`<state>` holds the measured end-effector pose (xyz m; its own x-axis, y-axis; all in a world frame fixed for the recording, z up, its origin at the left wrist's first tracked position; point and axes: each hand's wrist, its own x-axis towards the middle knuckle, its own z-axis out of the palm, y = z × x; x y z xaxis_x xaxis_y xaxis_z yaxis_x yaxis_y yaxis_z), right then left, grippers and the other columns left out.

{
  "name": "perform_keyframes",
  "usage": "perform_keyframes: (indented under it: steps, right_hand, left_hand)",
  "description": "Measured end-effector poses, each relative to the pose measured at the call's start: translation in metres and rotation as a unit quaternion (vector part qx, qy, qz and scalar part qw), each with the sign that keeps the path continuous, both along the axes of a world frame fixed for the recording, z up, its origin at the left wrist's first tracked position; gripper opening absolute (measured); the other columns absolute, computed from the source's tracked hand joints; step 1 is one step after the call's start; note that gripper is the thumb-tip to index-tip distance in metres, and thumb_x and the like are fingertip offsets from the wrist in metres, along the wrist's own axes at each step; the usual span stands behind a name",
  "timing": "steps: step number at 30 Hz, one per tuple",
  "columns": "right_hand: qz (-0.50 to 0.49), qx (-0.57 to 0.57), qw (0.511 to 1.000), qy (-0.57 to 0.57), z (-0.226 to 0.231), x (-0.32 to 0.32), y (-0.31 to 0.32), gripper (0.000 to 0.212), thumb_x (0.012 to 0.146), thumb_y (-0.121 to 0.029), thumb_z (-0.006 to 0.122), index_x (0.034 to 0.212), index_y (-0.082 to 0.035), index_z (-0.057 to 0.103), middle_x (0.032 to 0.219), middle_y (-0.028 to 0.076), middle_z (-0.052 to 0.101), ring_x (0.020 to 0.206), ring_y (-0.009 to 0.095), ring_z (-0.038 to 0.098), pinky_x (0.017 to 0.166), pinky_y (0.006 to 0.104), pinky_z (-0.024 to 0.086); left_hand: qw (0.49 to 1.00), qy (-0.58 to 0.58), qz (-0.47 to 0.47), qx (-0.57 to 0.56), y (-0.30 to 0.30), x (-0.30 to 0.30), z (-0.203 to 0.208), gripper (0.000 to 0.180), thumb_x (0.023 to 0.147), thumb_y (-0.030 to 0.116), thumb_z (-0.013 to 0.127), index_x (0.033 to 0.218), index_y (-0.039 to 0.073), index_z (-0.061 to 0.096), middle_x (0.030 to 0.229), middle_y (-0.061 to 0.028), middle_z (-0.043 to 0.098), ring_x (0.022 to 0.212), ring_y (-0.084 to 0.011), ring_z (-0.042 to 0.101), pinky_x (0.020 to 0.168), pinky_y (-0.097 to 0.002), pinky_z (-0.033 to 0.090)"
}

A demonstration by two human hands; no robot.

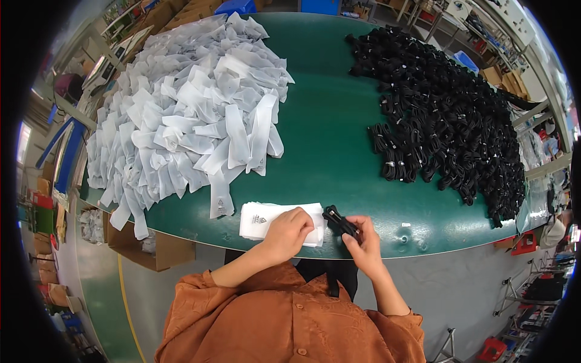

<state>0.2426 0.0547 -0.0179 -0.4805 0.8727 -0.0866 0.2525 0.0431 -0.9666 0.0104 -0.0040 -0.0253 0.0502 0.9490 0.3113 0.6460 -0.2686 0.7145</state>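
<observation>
Head view: the left hand curls over white bags, grip unclear, while the right hand holds a black cable at their three o'clock, whose loops could snag if loosely held.

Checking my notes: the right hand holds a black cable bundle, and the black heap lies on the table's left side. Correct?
Wrong side: the head view shows the black heap on the right side of the table. The right hand does hold a black cable bundle.
</observation>
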Motion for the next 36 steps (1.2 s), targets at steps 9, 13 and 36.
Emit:
perform_keyframes:
  steps: [9, 13, 36]
  right_hand:
    - [0.065, 0.408, 0.907, -0.080, 0.019, -0.002, -0.005, 0.041, 0.073, 0.003, 0.072, 0.113, -0.005, 0.063, 0.104, 0.013, 0.067, 0.073, 0.026, 0.063, 0.058, 0.0345, 0.051]
    - [0.135, 0.401, 0.901, -0.093, 0.022, 0.003, -0.002, 0.043, 0.072, 0.004, 0.072, 0.114, -0.006, 0.066, 0.105, 0.012, 0.067, 0.081, 0.028, 0.065, 0.061, 0.0362, 0.053]
    - [0.008, 0.378, 0.919, 0.111, 0.025, -0.037, 0.001, 0.041, 0.078, -0.001, 0.079, 0.115, -0.002, 0.061, 0.125, 0.019, 0.058, 0.096, 0.027, 0.063, 0.083, 0.0379, 0.054]
  left_hand:
    - [0.979, -0.152, 0.017, -0.131, -0.001, -0.009, 0.010, 0.009, 0.092, 0.003, 0.064, 0.095, 0.002, 0.056, 0.088, -0.0111, 0.058, 0.075, -0.0262, 0.059, 0.068, -0.0352, 0.048]
    - [0.978, -0.164, -0.006, -0.129, 0.000, -0.010, 0.011, 0.010, 0.092, 0.002, 0.064, 0.095, 0.002, 0.055, 0.089, -0.0106, 0.058, 0.075, -0.0255, 0.058, 0.067, -0.0345, 0.048]
    - [0.961, -0.253, -0.089, -0.073, 0.014, -0.027, 0.044, 0.014, 0.100, 0.020, 0.060, 0.093, 0.009, 0.057, 0.114, -0.0050, 0.059, 0.097, -0.0132, 0.051, 0.078, -0.0266, 0.042]
